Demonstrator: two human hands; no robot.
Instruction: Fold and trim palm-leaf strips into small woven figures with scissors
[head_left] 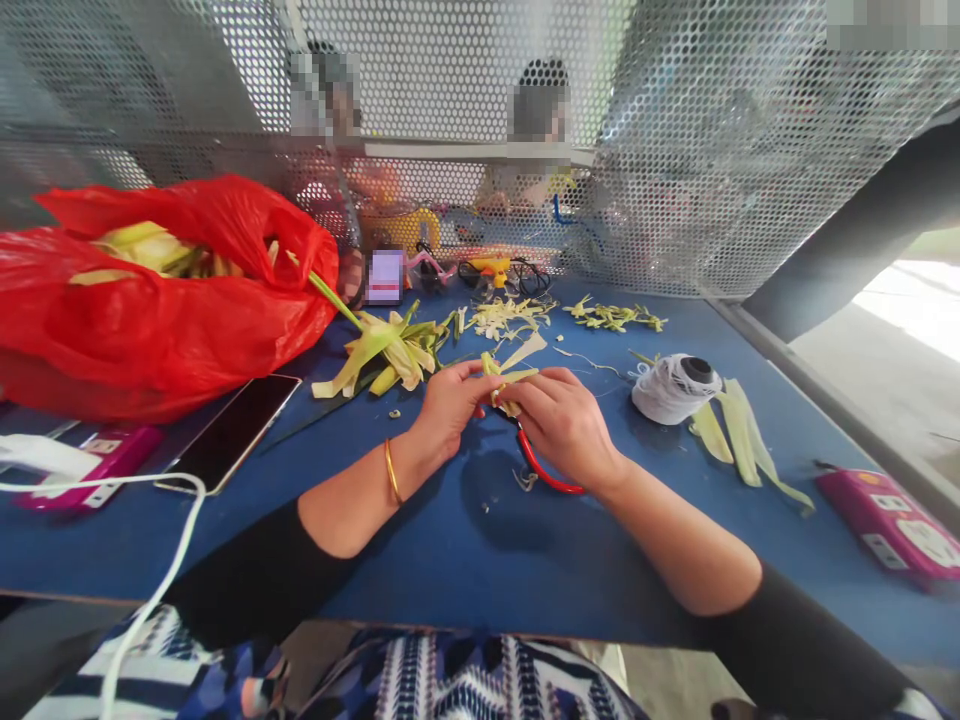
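Note:
My left hand and my right hand meet over the middle of the table, both with fingers closed. Between their fingertips is a small bundle of pale yellow corn husk strips, whose ends stick up and to the right. My fingers hide its lower part. Beneath my right hand lies a red-handled cutting tool; its head is covered, so I cannot tell pliers from scissors. A pile of husks sits left of my hands, and small husk pieces lie beyond them.
A red plastic bag with husks stands at the left by a dark phone and a white cable. To the right are a white thread spool, flat husks and a magenta case. Perforated metal bounds the back.

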